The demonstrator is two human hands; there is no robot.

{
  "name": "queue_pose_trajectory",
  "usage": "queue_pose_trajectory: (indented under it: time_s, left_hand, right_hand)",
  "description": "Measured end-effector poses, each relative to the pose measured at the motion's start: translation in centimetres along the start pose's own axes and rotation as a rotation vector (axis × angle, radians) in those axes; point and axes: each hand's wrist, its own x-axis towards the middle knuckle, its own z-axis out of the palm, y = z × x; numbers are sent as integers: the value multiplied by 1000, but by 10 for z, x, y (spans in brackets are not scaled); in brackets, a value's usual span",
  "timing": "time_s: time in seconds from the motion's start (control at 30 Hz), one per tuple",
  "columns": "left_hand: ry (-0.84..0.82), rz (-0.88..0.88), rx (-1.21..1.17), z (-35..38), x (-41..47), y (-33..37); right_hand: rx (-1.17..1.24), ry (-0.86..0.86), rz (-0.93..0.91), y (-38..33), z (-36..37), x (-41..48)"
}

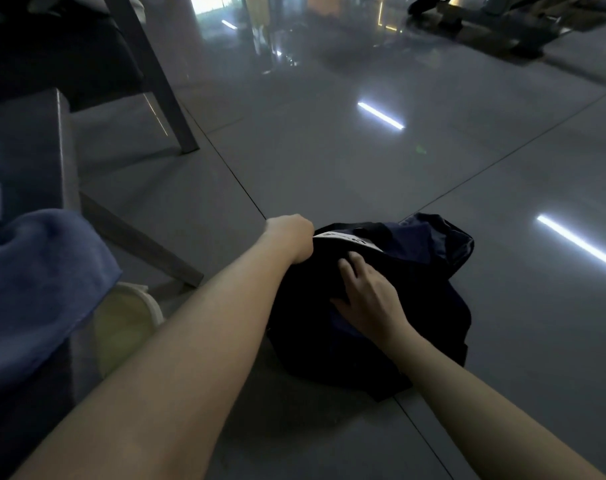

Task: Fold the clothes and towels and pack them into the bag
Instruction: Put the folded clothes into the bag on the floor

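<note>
Left grip: the left hand [291,237] is curled tight round the left rim of the bag [440,244].
Right grip: the right hand [367,299] lies flat with its fingers apart and presses on the dark cloth [305,306]. It does not clamp anything.
Dark cloth: soft, light and limp. I think it is best pushed down with a flat palm, as it would bunch up if pinched.
Bag: it sits slumped on the floor [363,174]. It is soft, so the rim needs holding open.
Bag contents: dark fabric and a white strip [346,241]. Where the cloth ends and the bag begins I cannot tell.
Towel: the blue towel [42,278] lies unpacked on the grey surface [28,140], well apart from the bag. It looks thick and floppy, so I would take it by the corners.
</note>
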Motion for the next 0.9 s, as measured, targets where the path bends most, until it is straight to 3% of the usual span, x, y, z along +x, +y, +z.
queue_pose_trajectory:
  time_s: [0.33,0.43,0.67,0.9]
  left_hand:
    - [-185,48,-18,9,-25,10]
    - [-149,20,-60,1,-43,3]
    - [-39,38,-151,-29,-125,-11]
    - [196,14,-181,-69,-246,-45]
  right_hand:
    - [-54,14,-102,8,-34,-20]
    - [-20,12,-82,1,-49,-27]
    - [282,33,212,-46,-99,-50]
    - [421,-12,129,-100,-172,-75]
